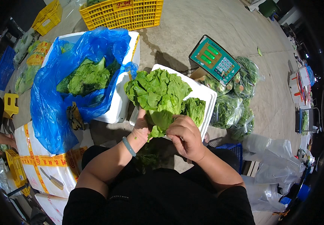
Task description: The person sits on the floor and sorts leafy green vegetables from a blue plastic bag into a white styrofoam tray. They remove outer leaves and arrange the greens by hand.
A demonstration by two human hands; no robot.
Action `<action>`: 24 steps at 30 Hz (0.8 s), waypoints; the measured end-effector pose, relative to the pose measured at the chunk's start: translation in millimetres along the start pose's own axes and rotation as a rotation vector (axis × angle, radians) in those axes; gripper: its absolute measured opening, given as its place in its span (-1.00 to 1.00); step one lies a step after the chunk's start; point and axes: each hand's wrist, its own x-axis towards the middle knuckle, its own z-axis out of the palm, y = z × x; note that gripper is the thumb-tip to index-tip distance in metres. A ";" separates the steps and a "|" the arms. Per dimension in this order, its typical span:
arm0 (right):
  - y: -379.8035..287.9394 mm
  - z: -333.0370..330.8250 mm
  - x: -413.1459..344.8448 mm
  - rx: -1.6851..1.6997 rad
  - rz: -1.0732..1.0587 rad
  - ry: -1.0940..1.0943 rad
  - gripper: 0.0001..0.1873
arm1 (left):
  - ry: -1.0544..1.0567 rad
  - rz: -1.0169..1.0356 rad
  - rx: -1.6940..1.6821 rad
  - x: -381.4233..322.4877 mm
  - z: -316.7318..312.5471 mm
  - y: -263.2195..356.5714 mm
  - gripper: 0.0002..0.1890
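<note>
My left hand [141,129] holds a head of leafy green lettuce [162,92] from below, near its base. My right hand [186,135] has its fingers closed on a lettuce leaf [157,132] at the lower side of that head. Beneath the lettuce is a white foam tray [210,97], with another green leafy bunch [195,111] lying in it. To the left stands a white foam box [119,101] lined with a blue plastic bag [45,104], in which more lettuce [87,76] lies. Behind the tray, a digital scale's panel [215,59] shows lit green displays.
Yellow crates [122,14] stand at the back. Bagged greens [229,109] lie right of the tray. A knife [52,179] rests on a taped foam box [32,166] at lower left. Clear plastic bags [277,163] lie at right. Another person's hand [3,139] shows at far left.
</note>
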 end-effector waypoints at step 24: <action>13.3 -3.2 -15.5 -0.204 0.324 -0.071 -0.32 | 0.426 0.112 0.509 6.3 -19.6 -11.8 -0.48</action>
